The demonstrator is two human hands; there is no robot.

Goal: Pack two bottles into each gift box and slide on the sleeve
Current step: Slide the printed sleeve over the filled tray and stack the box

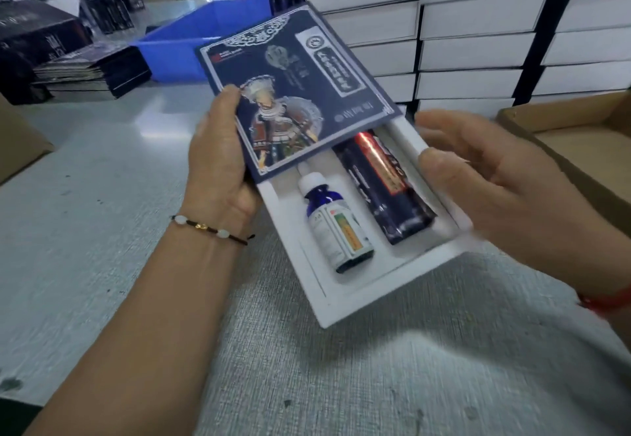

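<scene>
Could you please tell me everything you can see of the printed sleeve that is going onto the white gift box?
The sleeve is a flat dark-blue card cover with a pale ornamental border, a costumed figure and a white label strip. It sits tilted, pushed roughly halfway over the white gift box, so both bottles still show below its lower edge. The left hand grips its left edge, thumb on the printed face. The right hand is blurred beside the box's right wall, not on the sleeve.

A pale grey table [102, 196] is catching soft light, with a blue bin [191, 39] sitting behind and white boxes [478, 26] stacking up at right.
</scene>
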